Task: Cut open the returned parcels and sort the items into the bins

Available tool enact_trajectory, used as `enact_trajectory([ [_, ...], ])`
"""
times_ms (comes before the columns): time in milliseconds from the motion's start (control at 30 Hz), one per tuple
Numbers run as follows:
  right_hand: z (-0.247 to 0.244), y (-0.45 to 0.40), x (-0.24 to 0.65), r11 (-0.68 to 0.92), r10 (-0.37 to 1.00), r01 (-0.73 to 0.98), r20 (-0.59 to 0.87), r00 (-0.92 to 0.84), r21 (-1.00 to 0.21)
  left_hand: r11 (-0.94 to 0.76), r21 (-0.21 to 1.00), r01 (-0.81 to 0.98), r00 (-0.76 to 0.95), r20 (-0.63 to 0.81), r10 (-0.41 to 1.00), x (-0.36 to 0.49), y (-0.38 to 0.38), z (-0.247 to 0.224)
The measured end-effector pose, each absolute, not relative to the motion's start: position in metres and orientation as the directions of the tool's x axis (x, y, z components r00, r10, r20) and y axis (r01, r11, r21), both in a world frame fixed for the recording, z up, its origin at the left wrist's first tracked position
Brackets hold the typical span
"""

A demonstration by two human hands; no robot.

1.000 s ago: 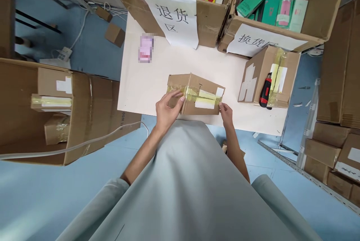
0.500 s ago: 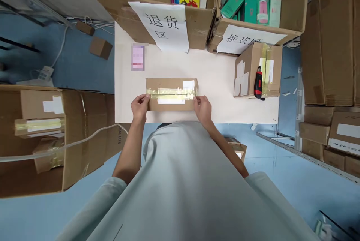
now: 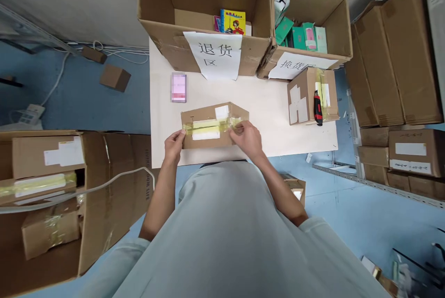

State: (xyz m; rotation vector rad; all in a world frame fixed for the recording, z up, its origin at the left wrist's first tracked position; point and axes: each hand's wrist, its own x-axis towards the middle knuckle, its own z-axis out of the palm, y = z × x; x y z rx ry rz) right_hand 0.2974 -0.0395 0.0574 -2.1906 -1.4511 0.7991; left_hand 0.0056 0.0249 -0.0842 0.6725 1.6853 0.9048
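Observation:
A flat, long cardboard box (image 3: 194,115) with yellowish tape along its middle and white labels lies tilted in front of me on the white table (image 3: 267,136). My left hand (image 3: 174,145) pinches the box's left end with thumb and fingers. At the right end, my right hand (image 3: 247,139) has its fingers closed on the box by the tape's end; its fingertips are partly hidden. The box's right side face now shows. To the right, a utility knife (image 3: 317,108) in red and black rests on a taped carton (image 3: 301,89).
Two large open cartons stand at the back, one (image 3: 163,52) holding picture books (image 3: 232,22), the other (image 3: 344,34) holding green boxes (image 3: 298,37). A phone-like pink item (image 3: 179,88) lies at the table's left. A big carton (image 3: 114,187) with parcels stands left, crossed by a cable (image 3: 114,168).
The box has turned, its right end swinging away from me and its side face coming into view. My right hand has shifted left and inward over it. The head view has shifted.

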Motion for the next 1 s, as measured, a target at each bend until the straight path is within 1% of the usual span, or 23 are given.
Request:
enact_trajectory([
  [133,0.036,-0.052,0.341,-0.524,0.844,0.591,-0.282,0.457,-0.613,0.537,0.842,0.06,-0.144,-0.525,0.839,0.026,0.022,-0.072],
  [233,0.011,-0.063,0.366,-0.591,0.777,0.439,-0.334,0.533,-0.676,0.499,0.853,0.153,-0.047,-0.499,0.866,0.051,0.018,-0.058],
  [300,-0.004,-0.069,0.374,-0.602,0.745,0.349,-0.348,0.569,-0.718,0.47,0.854,0.221,-0.037,-0.474,0.88,0.065,0.016,-0.049],
  [367,-0.016,-0.074,0.374,-0.583,0.738,0.315,-0.326,0.59,-0.749,0.454,0.846,0.281,-0.064,-0.456,0.888,0.073,0.014,-0.042],
  [533,-0.033,-0.078,0.357,-0.475,0.794,0.353,-0.22,0.566,-0.806,0.424,0.843,0.33,-0.091,-0.419,0.903,0.057,0.017,-0.037],
  [667,-0.042,-0.077,0.342,-0.442,0.823,0.358,-0.214,0.526,-0.822,0.41,0.853,0.323,-0.095,-0.402,0.911,0.036,0.02,-0.042],
  [733,-0.043,-0.076,0.34,-0.423,0.838,0.35,-0.214,0.502,-0.836,0.386,0.856,0.342,-0.126,-0.365,0.922,0.034,0.022,-0.043],
  [800,-0.041,-0.073,0.35,-0.406,0.85,0.34,-0.213,0.482,-0.848,0.303,0.852,0.427,-0.186,-0.246,0.951,0.043,0.023,-0.039],
  [867,-0.034,-0.07,0.376,-0.396,0.852,0.387,-0.175,0.494,-0.833,0.188,0.843,0.504,-0.214,-0.089,0.973,0.064,0.024,-0.027],
  [933,-0.021,-0.068,0.419,-0.394,0.835,0.501,-0.073,0.545,-0.77,0.067,0.855,0.514,-0.166,0.023,0.986,0.098,0.025,-0.011],
  [1000,-0.008,-0.067,0.473,-0.413,0.794,0.612,0.062,0.604,-0.675,-0.036,0.879,0.476,-0.067,0.077,0.995,0.141,0.025,0.004],
])
